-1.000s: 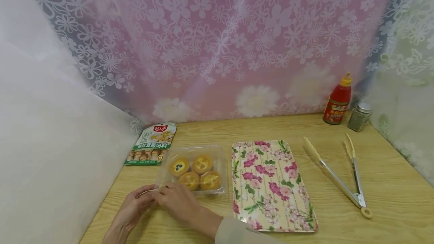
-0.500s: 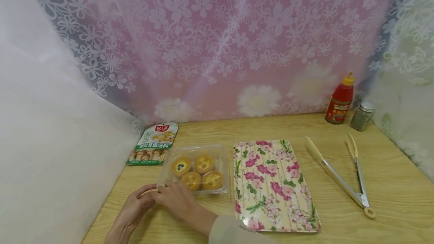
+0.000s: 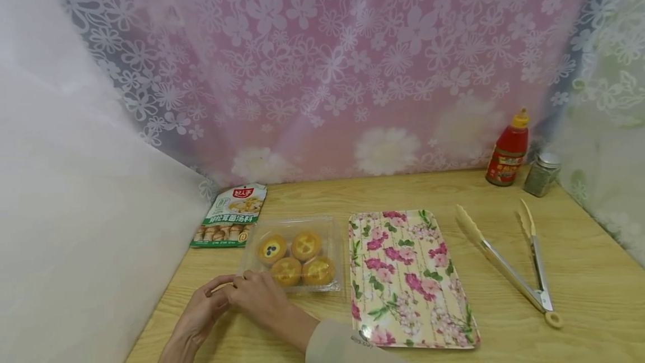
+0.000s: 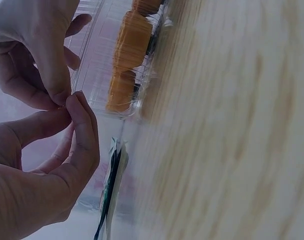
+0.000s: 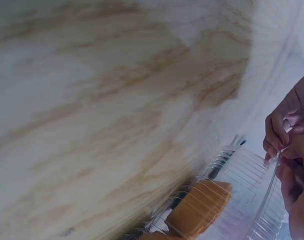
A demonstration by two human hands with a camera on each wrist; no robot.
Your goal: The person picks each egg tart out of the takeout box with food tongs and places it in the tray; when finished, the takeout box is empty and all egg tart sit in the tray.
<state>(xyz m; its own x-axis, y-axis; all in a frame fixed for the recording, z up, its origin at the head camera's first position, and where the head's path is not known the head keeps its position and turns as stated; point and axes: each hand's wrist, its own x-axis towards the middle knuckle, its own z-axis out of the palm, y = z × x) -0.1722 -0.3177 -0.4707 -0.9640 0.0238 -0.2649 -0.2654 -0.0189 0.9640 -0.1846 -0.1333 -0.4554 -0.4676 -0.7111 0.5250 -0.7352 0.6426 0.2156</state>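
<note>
A clear plastic clamshell box (image 3: 336, 240) stands left of centre on the wooden table in the head view. Inside it lie several egg tarts (image 3: 305, 246), one with dark berries on top. At the box's near left corner my left hand (image 3: 197, 313) and right hand (image 3: 259, 299) meet, thumbs and fingertips touching. The left wrist view has my left hand (image 4: 46, 165) pinching at the corner of the rim, with the right hand (image 4: 39, 42) pinching just beside it. From the right wrist, the ribbed box wall (image 5: 242, 175) runs up to the fingers.
A soup seasoning packet (image 3: 230, 216) lies behind the box's left side. To the right is a flowered tray (image 3: 403, 273), then spread tongs (image 3: 519, 287). A red sauce bottle (image 3: 508, 153) and a spice jar (image 3: 542, 175) stand at the back right, before a curtain (image 3: 322, 71).
Both hands stay at the same corner of the box, their fingers shifting only slightly. The whole head view has slid a little; the box and tarts keep their places.
</note>
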